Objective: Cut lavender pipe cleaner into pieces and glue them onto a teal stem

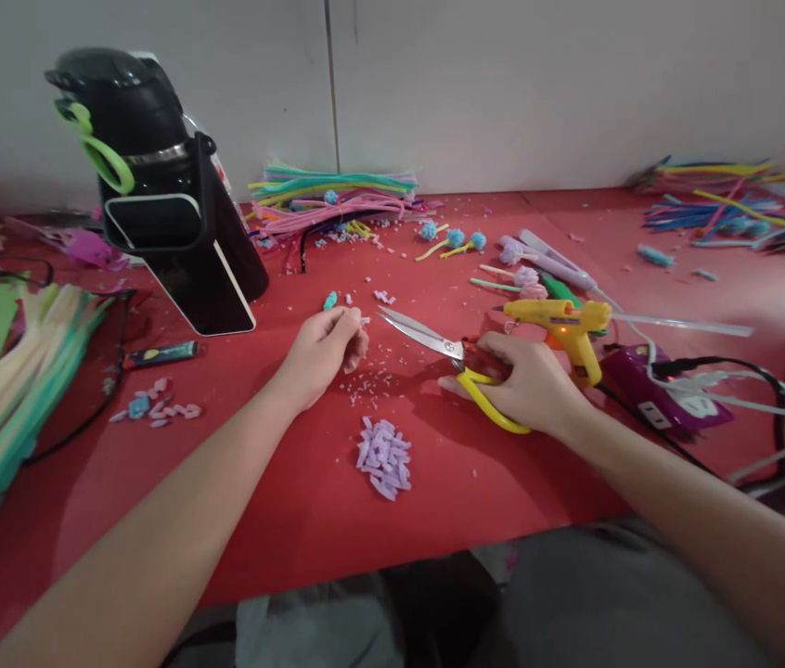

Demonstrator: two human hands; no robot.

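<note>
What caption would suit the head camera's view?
Left hand pinching a small lilac piece, right hand holding yellow-handled scissors, lilac cuttings heaped on red table.

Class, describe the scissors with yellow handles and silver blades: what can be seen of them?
The scissors with yellow, plastic-looking handles and silver, metal-looking blades are held in the right hand, over the red tabletop. The blades look slightly parted and taper to points aimed toward the left hand. A round pivot joins them, with an orange-red part beside it. One yellow loop curves out below the right hand; fingers hide much of the other handle.
</note>
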